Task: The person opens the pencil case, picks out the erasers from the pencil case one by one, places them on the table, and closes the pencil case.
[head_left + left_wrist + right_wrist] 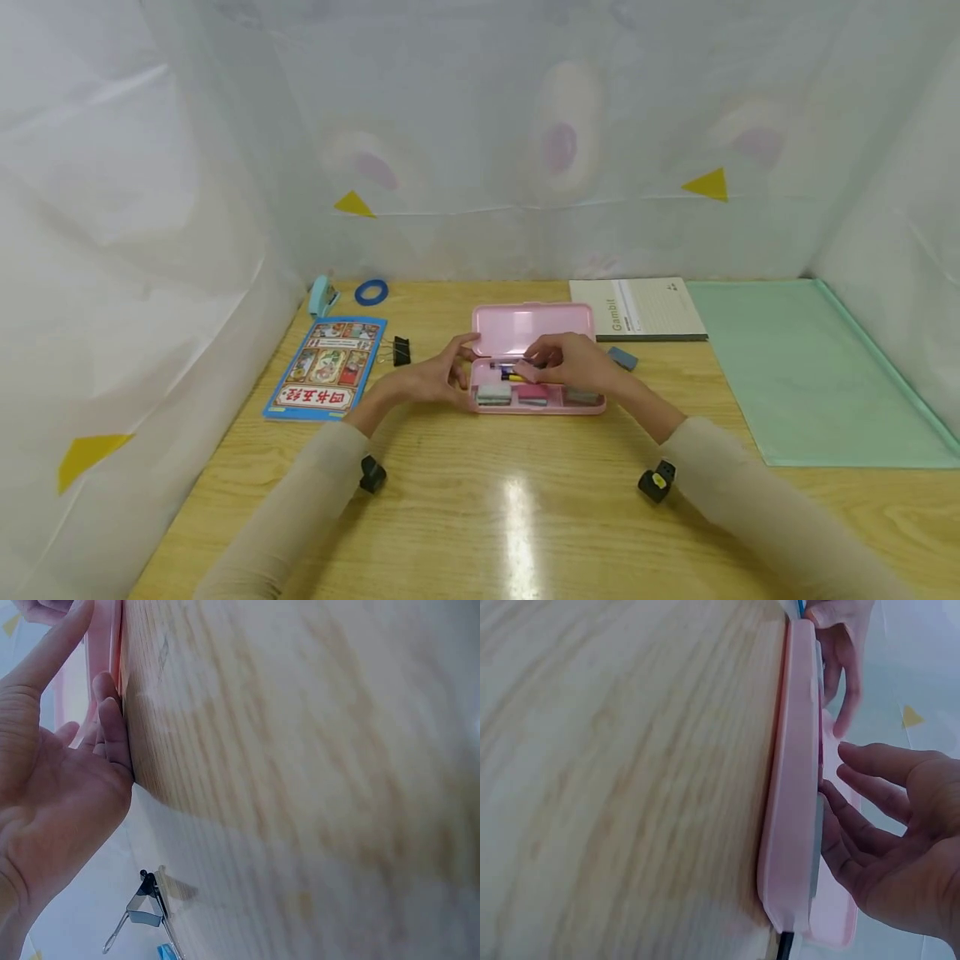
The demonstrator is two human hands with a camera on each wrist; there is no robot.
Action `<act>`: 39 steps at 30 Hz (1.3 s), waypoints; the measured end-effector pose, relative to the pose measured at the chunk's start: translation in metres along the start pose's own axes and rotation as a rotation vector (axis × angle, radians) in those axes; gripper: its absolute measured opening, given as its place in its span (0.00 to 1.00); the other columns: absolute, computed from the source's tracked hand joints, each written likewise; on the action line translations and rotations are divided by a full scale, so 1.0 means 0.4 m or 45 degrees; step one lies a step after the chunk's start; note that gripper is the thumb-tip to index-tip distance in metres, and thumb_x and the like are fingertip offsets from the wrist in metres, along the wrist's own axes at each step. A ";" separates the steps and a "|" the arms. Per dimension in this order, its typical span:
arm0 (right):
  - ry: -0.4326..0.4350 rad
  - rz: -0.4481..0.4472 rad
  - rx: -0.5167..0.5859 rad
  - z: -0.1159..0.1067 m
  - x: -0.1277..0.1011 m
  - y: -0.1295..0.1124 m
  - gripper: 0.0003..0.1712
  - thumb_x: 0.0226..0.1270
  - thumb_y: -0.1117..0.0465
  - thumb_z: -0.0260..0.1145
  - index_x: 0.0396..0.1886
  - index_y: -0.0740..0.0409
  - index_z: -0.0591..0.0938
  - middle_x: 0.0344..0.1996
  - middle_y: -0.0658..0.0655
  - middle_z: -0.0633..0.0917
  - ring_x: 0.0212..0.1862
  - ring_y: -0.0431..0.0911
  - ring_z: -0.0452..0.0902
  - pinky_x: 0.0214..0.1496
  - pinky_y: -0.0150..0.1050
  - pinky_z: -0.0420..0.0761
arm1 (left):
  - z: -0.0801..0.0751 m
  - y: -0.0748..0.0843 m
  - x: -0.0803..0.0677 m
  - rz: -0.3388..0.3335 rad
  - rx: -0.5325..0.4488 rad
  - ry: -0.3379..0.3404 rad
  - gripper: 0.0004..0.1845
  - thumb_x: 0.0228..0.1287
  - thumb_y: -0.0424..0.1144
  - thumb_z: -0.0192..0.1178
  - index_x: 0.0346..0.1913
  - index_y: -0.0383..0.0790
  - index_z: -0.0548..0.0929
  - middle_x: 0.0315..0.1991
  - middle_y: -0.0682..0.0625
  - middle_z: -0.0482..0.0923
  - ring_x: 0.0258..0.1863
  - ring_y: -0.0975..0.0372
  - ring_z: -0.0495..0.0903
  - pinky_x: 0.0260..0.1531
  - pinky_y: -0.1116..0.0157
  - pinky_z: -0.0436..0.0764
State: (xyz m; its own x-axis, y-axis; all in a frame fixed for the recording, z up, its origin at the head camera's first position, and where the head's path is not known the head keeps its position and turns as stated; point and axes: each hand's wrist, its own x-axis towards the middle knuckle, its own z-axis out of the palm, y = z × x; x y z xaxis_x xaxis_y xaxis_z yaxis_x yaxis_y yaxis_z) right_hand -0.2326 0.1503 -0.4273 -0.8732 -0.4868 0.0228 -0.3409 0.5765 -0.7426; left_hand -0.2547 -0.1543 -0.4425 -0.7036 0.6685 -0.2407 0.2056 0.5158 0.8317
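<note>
A pink pencil case [534,322] lies open in the middle of the wooden table, lid back. In its tray are a pale grey eraser [493,393], a magenta eraser [532,392] and a yellow and blue pen [510,373]. My left hand [438,377] rests with straight fingers against the case's left end [101,645], one finger up at the lid's corner. My right hand [573,362] hovers over the tray and holds a small pink eraser [525,370] at its fingertips [840,750]. The case's pink side [787,795] fills the right wrist view.
A blue picture booklet [326,367] and a black binder clip [401,350] [146,907] lie left of the case. A blue tape ring [371,292] and teal stapler [322,296] sit behind. A grey notebook [637,308], blue-grey eraser [622,358] and green mat [810,367] lie right.
</note>
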 end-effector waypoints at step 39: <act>0.394 0.229 -0.140 -0.155 -0.152 0.102 0.19 0.71 0.44 0.72 0.50 0.52 0.89 0.44 0.54 0.90 0.45 0.50 0.82 0.47 0.47 0.78 | -0.002 -0.007 0.002 0.006 0.000 -0.012 0.62 0.62 0.42 0.76 0.83 0.59 0.37 0.73 0.43 0.59 0.50 0.55 0.71 0.53 0.58 0.72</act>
State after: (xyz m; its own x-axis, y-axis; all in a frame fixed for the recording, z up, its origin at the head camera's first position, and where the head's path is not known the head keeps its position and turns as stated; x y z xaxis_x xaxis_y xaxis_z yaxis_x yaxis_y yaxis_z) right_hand -0.2149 0.2443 -0.4174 -0.9808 -0.1595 0.1124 -0.1931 0.7099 -0.6773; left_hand -0.2562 -0.1558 -0.4447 -0.6961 0.6762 -0.2414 0.2088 0.5124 0.8330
